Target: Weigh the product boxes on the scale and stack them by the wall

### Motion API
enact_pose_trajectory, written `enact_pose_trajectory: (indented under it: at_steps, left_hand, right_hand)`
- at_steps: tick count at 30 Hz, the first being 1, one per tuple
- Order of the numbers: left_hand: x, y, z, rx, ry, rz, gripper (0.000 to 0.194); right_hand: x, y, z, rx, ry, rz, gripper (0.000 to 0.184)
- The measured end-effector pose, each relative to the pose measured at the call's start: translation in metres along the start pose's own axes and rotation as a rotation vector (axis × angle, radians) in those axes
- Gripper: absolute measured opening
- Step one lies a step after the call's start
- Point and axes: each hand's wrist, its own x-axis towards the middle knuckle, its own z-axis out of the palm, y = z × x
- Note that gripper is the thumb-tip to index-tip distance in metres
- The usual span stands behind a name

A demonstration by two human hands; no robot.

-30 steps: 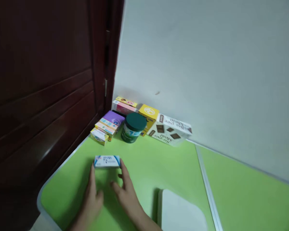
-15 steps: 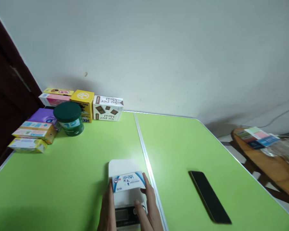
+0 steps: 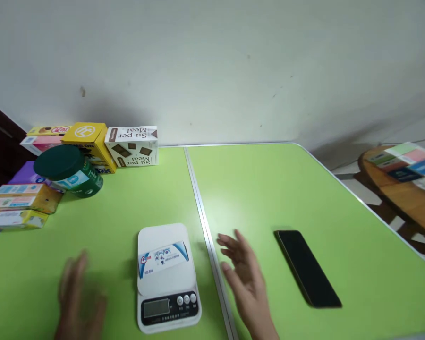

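Observation:
A white kitchen scale [image 3: 167, 282] with a dark display panel and several round buttons lies on the green table [image 3: 109, 250]. Across its platform rests a flat white-and-blue box [image 3: 163, 259], slightly tilted, touched by neither hand. To the left of the scale, my left hand [image 3: 78, 297] is smeared by motion, its fingers apart and nothing visible in it. My right hand [image 3: 246, 278] is on the other side, past the metal seam, with fingers spread and holding nothing. Farther right lies a black smartphone [image 3: 307, 269], not touched.
Along the wall at the back left stand a white Su-per Meal box [image 3: 132, 145], a yellow box [image 3: 90, 144] and a green lidded tub [image 3: 70, 170]. More cartons [image 3: 19, 197] lie at the left edge. Beyond the table's right edge is a wooden stool [image 3: 393, 182] with packages on it.
Both hands have let go of the small box and moved apart, left and right. The box stays on the scale. The view has shifted, so the scale appears farther left.

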Motion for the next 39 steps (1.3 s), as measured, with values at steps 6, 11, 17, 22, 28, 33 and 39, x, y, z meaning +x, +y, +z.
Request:
enact_pose_trajectory:
  at_steps: [6,11,17,22,28,33,39]
  left_hand:
    - [0.045,0.046,0.018,0.079,-0.221,0.391,0.034]
    - [0.073,0.098,0.017,0.0,-0.291,0.513,0.026]
    - [0.087,0.213,0.096,-0.112,-0.617,0.456,0.025]
    - [0.123,0.316,0.186,-0.129,-0.721,0.534,0.026]
    - [0.212,0.417,0.283,-0.081,-0.512,0.507,0.016]
    - [0.272,0.466,0.36,-0.179,-0.379,0.382,0.024]
    - [0.324,0.499,0.426,-0.293,-0.226,0.278,0.029]
  right_hand:
    - [0.024,-0.027,0.025,-0.22,-0.603,-0.231,0.053]
    - [0.043,-0.046,-0.023,-0.215,-0.558,-0.332,0.038]
    - [0.057,-0.024,-0.14,-0.343,-0.286,-0.274,0.036]
    - [0.12,0.017,-0.233,-0.3,-0.047,-0.171,0.037]
    - [0.256,0.053,-0.277,0.012,0.305,-0.09,0.03]
    - [0.363,0.074,-0.288,0.071,0.451,-0.137,0.041]
    - [0.464,0.097,-0.304,0.102,0.484,-0.22,0.046]
